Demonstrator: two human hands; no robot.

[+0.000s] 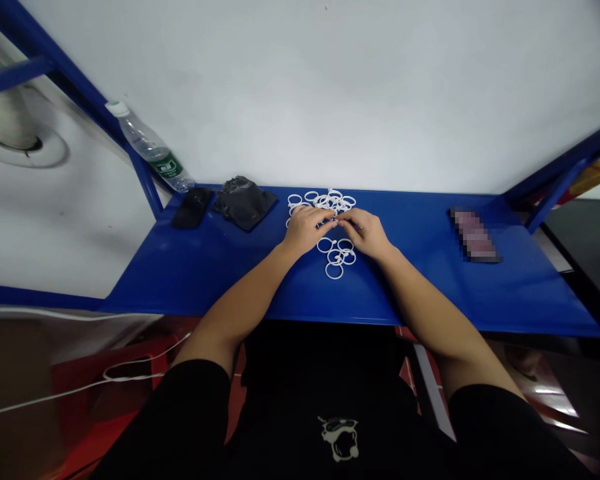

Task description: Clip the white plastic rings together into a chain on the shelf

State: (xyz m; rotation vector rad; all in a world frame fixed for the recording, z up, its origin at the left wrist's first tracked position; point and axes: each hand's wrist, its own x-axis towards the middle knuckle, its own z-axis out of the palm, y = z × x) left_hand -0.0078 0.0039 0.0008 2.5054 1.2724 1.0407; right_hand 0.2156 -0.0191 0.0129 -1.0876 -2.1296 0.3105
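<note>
My left hand (305, 230) and my right hand (367, 232) meet fingertip to fingertip above the blue shelf. Both are closed in a pinch on a small white piece that looks like part of a white ring (336, 217); the fingers hide most of it. Just beyond them lies a heap of thin white rings (335, 195), partly covered by my left hand. Closer to me, between my wrists, is a smaller group of white rings (335, 271), several overlapping, with small white knobs on them.
The blue shelf (220, 273) backs onto a white wall. At its left are a clear bottle (153, 148) leaning on the frame, a black phone-like slab (193, 207) and a dark pouch (245, 202). A blurred phone-shaped object (475, 235) lies at the right.
</note>
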